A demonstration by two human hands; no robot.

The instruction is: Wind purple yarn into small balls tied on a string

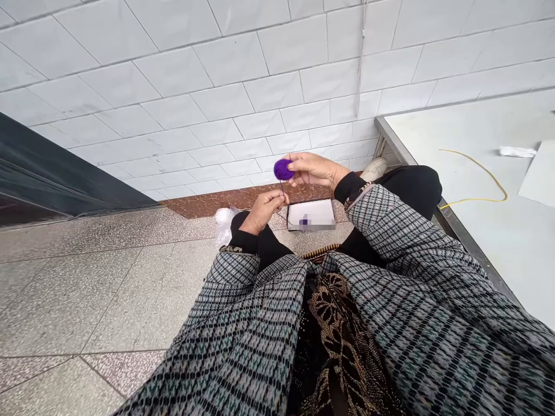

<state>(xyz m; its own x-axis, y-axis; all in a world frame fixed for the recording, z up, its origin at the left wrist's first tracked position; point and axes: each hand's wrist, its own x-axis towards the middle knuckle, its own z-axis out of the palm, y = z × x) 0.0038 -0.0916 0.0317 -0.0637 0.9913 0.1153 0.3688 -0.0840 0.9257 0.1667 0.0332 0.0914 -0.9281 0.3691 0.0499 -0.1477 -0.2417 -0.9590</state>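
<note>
The right hand (314, 169) is raised in front of the body and grasps a small ball of purple yarn (283, 169) between its fingertips, at the hand's left end. A single purple strand (281, 186) runs straight down from the ball to the left hand (264, 209), which sits lower and slightly to the left. The left hand is closed, its fingers pinched on the strand at the top of the fist. The two hands are close together but do not touch.

Both arms wear checked grey sleeves (390, 231) with black cuffs beneath. The person is seated, with dark trousers visible at the raised right knee (411, 185).

Directly below the hands, on the floor (87, 289), lies a flat rectangular box (311, 214) with a dark rim and a pale inside. A crumpled clear plastic bag (224, 222) lies on the floor just left of the left wrist. A light shoe (373, 169) shows beyond the right wrist, near the white tiled wall (217, 86).

To the right stands a white bench (498, 242) with a metal edge. A yellow cord (481, 173) curves across its surface, and a white wrapped item (517, 152) lies beyond the cord, beside a pale flat sheet (540, 173).
</note>
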